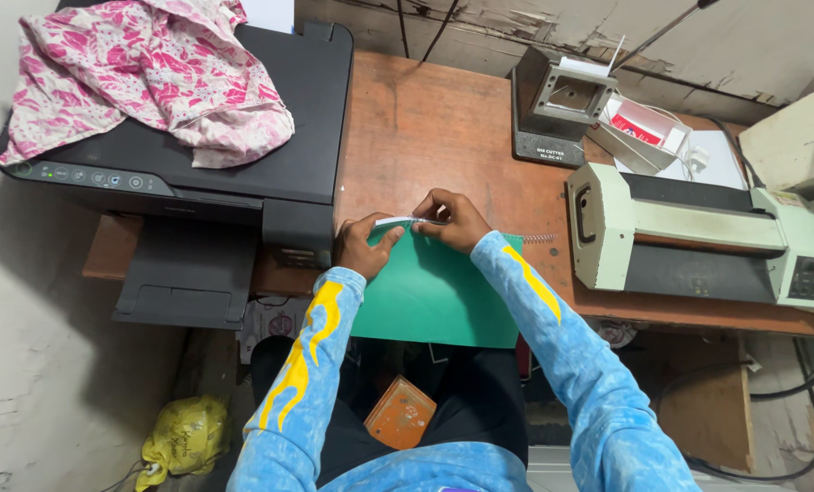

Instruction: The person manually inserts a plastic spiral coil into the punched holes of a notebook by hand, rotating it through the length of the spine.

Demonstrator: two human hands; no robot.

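Wooden desk (pixel 425 118) as landmark. On its left end: black printer (pixel 270 137) w/ pink floral cloth (pixel 143 68). Right end: cream laminator (pixel 699 237). At front-centre edge: green cover sheet (pixel 434 292), overhanging. Left hand (pixel 363 246) & right hand (pixel 453 220) close together, both pinching the wire spiral (pixel 407 220) along the sheet's top edge; coil end sticks out right.

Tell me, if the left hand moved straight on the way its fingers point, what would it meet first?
The left hand points right along the green booklet edge, so it would probably first meet the right hand, just beyond the binding coil.
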